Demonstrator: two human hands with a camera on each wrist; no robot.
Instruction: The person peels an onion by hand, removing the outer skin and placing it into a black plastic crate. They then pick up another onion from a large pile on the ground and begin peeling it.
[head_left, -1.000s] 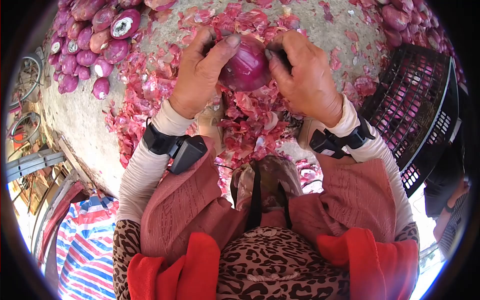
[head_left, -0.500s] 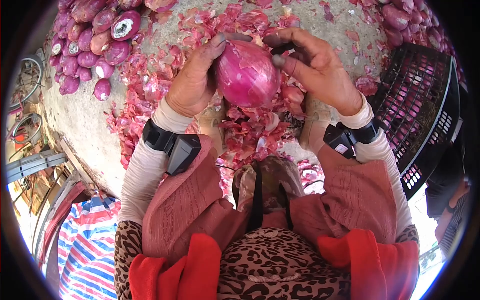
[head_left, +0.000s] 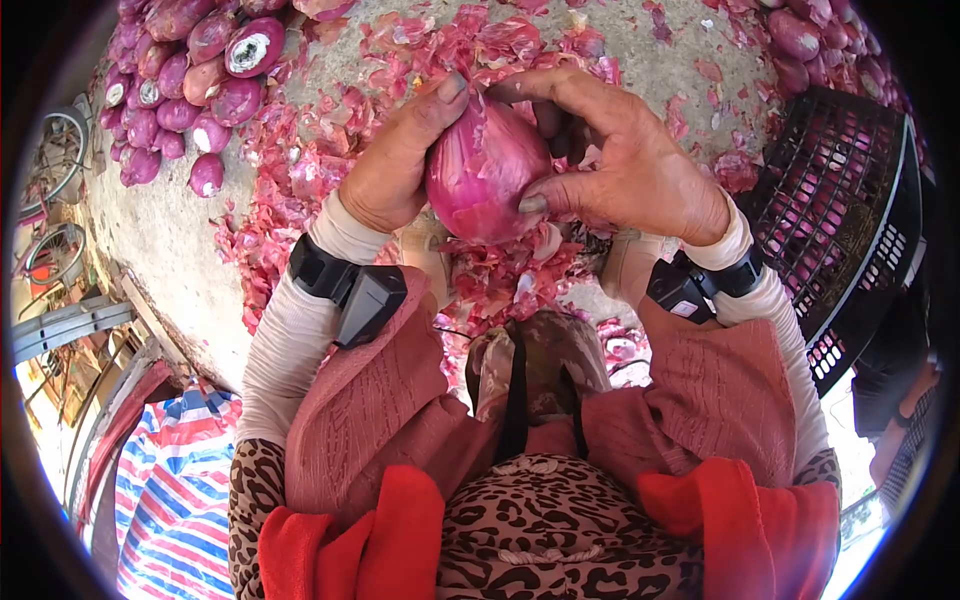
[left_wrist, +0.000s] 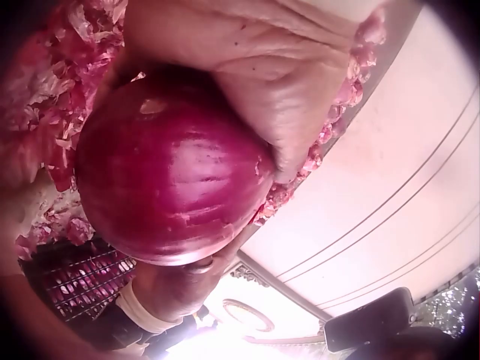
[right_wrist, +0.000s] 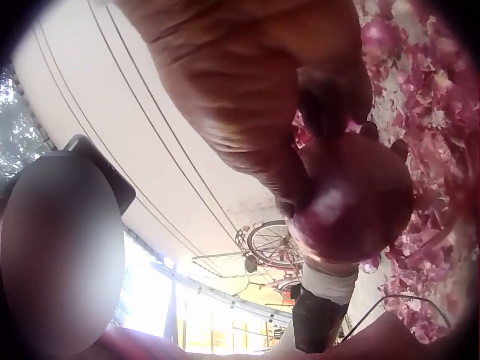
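Bare concrete ground (head_left: pixel 190 260), strewn with papery onion skins (head_left: pixel 300 165), spreads out under the work. Above it, between the person's hands, is a large red onion (head_left: pixel 485 190), gripped on one side by the left hand (head_left: pixel 395 165), whose fingers are mostly hidden behind it in the head view. The right hand (head_left: pixel 635 150) grasps the opposite side, forefinger at the top end, thumb low on the flank; its other fingers curl in shadow, and with the right wrist view so dim, it is hard to say which of them touch. Compared with half a second ago, the red onion sits slightly lower and the right thumb has moved down its side. Farther out, a black crate (head_left: pixel 865 275) stands tilted at the right, purple showing through its mesh. One onion pile (head_left: pixel 190 85) fills the upper left; a second pile (head_left: pixel 795 40), upper right, is cut off by the dark lens edge. Lower left lies a striped sheet (head_left: pixel 175 490), and the right wrist view catches a bicycle (right_wrist: pixel 274 244) near bright glare
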